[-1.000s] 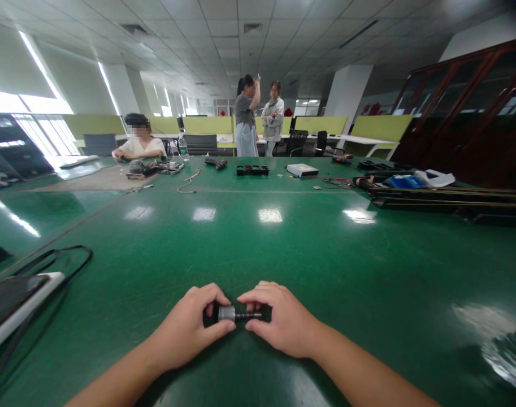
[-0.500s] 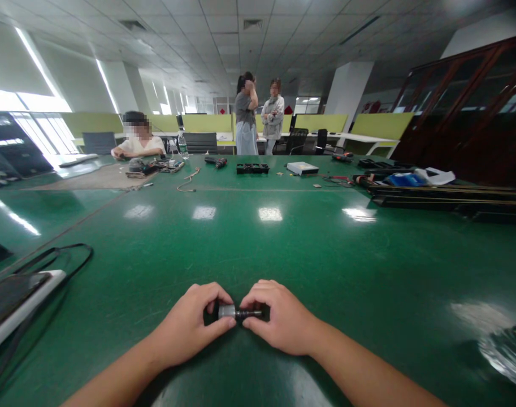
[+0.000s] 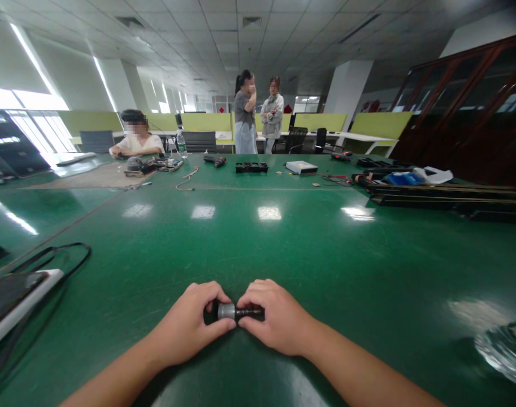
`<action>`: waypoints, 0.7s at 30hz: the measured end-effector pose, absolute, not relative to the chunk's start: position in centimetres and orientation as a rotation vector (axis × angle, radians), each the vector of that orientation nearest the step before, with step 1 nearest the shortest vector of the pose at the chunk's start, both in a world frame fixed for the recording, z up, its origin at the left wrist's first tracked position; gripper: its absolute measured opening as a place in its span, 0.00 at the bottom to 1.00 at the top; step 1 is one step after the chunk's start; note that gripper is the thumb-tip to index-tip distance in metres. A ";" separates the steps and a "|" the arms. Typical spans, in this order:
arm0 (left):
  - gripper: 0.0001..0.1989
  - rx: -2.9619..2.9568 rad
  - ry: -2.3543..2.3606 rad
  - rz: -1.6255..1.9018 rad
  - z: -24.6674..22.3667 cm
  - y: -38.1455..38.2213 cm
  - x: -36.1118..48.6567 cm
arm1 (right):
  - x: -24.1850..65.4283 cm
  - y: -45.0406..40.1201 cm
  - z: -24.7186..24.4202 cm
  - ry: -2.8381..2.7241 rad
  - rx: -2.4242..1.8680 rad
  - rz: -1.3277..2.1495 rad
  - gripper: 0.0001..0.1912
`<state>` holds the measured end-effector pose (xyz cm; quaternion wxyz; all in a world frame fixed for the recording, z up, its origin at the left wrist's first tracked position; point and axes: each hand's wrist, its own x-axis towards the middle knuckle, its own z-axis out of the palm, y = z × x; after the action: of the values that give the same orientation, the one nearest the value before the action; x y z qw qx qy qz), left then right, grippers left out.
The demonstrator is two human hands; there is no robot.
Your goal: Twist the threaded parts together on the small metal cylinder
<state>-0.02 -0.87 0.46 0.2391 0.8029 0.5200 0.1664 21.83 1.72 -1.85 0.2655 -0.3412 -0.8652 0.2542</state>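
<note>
Low over the green tabletop (image 3: 241, 243), a small silver cylinder (image 3: 226, 311) lies level with a dark, ridged shaft (image 3: 250, 312) pointing right from it. I cannot make out what kind of part this is. My left hand (image 3: 198, 316) is closed on the silver cylinder, thumb at the near side and forefinger at the far side. Around the dark shaft curl the thumb and fingers of my right hand (image 3: 278, 316), close to the cylinder's end. The fingertips of both hands nearly meet, and the right fingers hide the shaft's tip.
At left sit a phone-like dark slab on a white block (image 3: 56, 277) and a black cable (image 3: 87, 254). A clear bottle (image 3: 506, 350) lies at right. Farther back are a power drill (image 3: 215, 161), a black tray (image 3: 251, 168) and a white box (image 3: 300, 167). Three people are beyond.
My right hand has shifted slightly left along the shaft, closer to the silver cylinder, and covers more of the shaft's end. My left hand keeps its grip.
</note>
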 end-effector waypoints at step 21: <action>0.09 2.183 1.409 0.440 0.6 -0.9 -0.1 | 22.6 1.9 -1.3 -2.338 -0.989 0.670 0.06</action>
<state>-0.09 -0.90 0.65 0.2505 0.8021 0.5176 0.1615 22.59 1.90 -1.34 0.2551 -0.3641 -0.8611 0.2467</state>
